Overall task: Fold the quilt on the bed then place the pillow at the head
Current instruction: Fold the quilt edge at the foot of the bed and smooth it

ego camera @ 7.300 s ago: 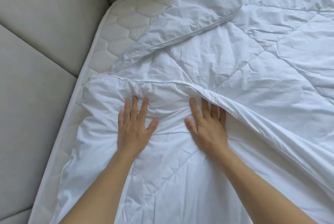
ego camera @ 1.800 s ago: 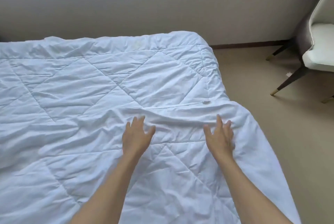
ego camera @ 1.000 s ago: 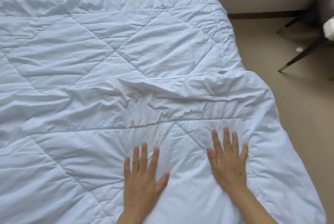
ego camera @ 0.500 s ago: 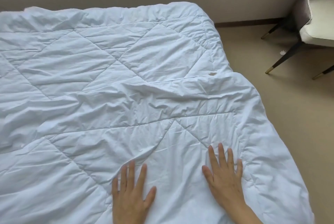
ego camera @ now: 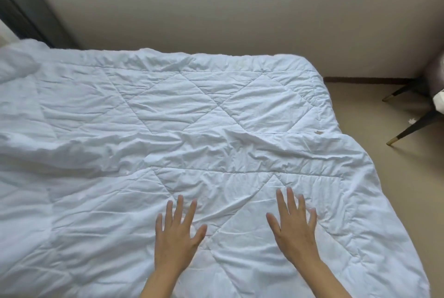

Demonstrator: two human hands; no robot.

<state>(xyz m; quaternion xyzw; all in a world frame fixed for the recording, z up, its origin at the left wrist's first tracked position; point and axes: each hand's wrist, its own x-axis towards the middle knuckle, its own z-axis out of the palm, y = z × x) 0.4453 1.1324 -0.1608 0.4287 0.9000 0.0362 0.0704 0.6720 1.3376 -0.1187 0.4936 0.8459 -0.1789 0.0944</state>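
I am looking down at the white quilt [ego camera: 182,144], which is lying spread over the bed with its long axis running left to right across my view. A folded upper layer is covering the near half, its edge running as a rumpled ridge across the middle. The far edge is lying close along the beige wall [ego camera: 216,9], so I am seeing little room there. The right edge is draping off toward the tan floor [ego camera: 394,189], where open space is stretching out to the chair [ego camera: 432,105], whose dark legs are standing well apart from the quilt. The near right corner is hanging over the bed's side.

My left hand [ego camera: 176,237] is resting palm down on the near layer, fingers spread and pointing away from me, gripping nothing. My right hand [ego camera: 294,225] is lying flat in the same way, fingers fanned out, just inside the right edge. The two hands are sitting side by side, apart from each other, forearms reaching in from the bottom.
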